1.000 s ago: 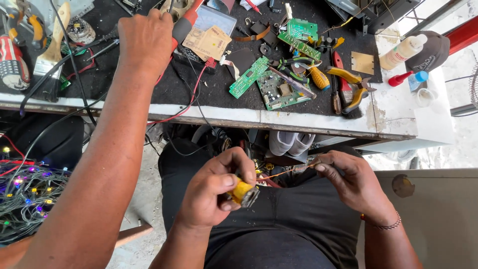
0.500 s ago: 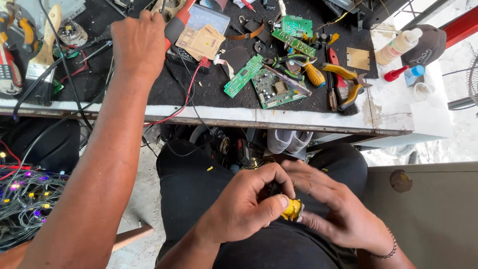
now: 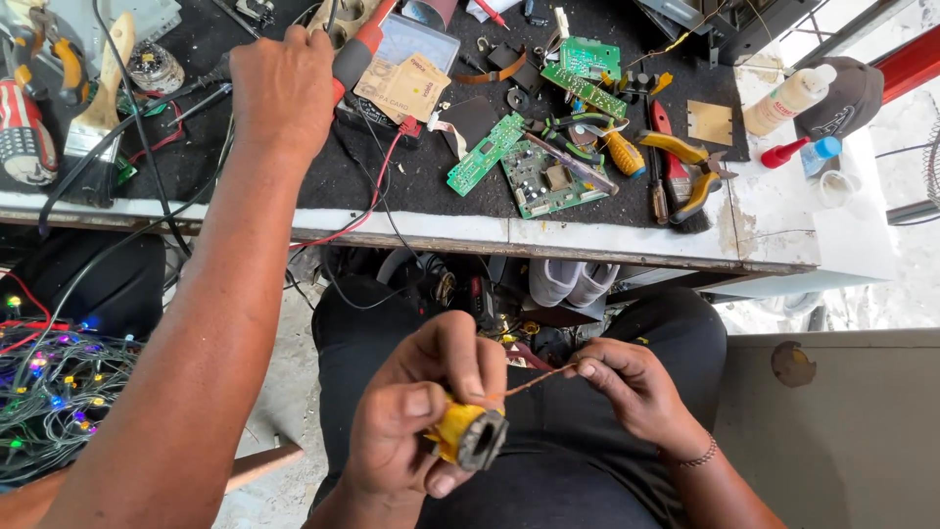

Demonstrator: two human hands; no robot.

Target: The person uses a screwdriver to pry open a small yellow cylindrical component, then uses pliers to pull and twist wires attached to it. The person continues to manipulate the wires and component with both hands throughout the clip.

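- Left hand is wrapped around a small yellow coil, thumb and fingers pinching it low over the lap, open core end facing up at the camera. My guess is that keeps the bobbin from spinning.
- Right hand pinches a thin copper wire running off the coil, fingertips closed narrow on it. The wire looks taut between the two hands, so probably it's held under tension.
- Someone else's arm (a co-worker's, coming in from the lower left) reaches across to the workbench, hand resting up by a red-handled tool. It passes just beside the left hand.
- On the bench: green circuit boards, yellow-handled pliers, a white bottle, well apart from the coil.
- String of coloured lights tangled on the floor at left.
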